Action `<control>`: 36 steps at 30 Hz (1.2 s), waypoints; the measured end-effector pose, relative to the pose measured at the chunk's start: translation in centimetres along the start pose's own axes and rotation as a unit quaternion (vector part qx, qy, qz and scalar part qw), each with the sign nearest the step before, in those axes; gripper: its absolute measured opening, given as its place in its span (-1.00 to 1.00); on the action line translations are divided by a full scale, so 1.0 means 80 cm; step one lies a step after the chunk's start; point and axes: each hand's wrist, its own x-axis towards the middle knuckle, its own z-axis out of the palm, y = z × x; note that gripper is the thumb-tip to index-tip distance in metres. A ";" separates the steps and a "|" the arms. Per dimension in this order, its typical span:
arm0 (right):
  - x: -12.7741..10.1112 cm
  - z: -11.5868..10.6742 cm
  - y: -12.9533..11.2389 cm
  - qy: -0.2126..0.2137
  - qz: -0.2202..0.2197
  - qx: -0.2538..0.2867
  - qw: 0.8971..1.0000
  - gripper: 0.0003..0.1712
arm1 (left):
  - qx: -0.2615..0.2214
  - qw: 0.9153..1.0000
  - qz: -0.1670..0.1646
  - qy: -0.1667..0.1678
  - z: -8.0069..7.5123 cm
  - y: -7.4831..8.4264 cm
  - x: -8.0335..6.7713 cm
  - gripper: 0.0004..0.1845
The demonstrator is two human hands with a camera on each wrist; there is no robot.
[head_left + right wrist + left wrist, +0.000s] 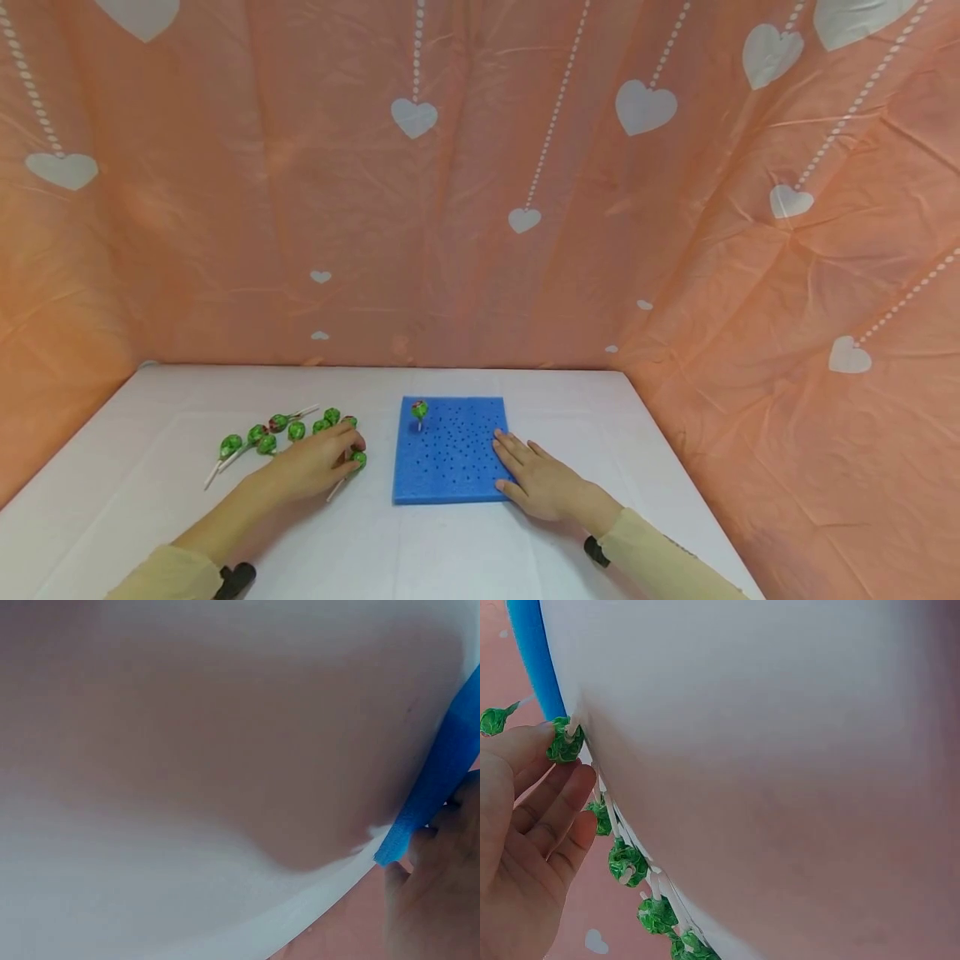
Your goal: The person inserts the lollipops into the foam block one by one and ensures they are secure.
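My left hand pinches a green-wrapped lollipop by its head, the white stick slanting down to the left. In the left wrist view the thumb and fingertips meet at this lollipop's wrapper. Flat in front of me is a blue foam board dotted with small holes. One lollipop stands upright in its upper left part. My right hand rests on the board's right edge with its fingers extended. In the right wrist view that hand touches the blue edge, partly cut off by the frame.
Several more green lollipops lie loosely on the white tabletop, left of the board and around the left hand. One or more are partly hidden by that hand. An orange curtain with white hearts hangs behind the table and at its sides.
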 end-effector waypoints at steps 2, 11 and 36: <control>0.000 0.000 0.000 0.000 0.000 0.000 1.000 -0.19 | 0.001 1.000 -0.006 -0.001 0.000 0.000 0.000 -0.84; 0.000 0.000 -0.001 0.003 0.000 0.000 1.000 -0.19 | -0.001 1.000 0.000 -0.001 0.001 0.004 0.001 -0.83; -0.001 -0.001 -0.001 -0.005 0.005 0.003 1.000 -0.18 | -0.049 0.999 -0.005 0.019 -0.005 0.014 0.007 -0.75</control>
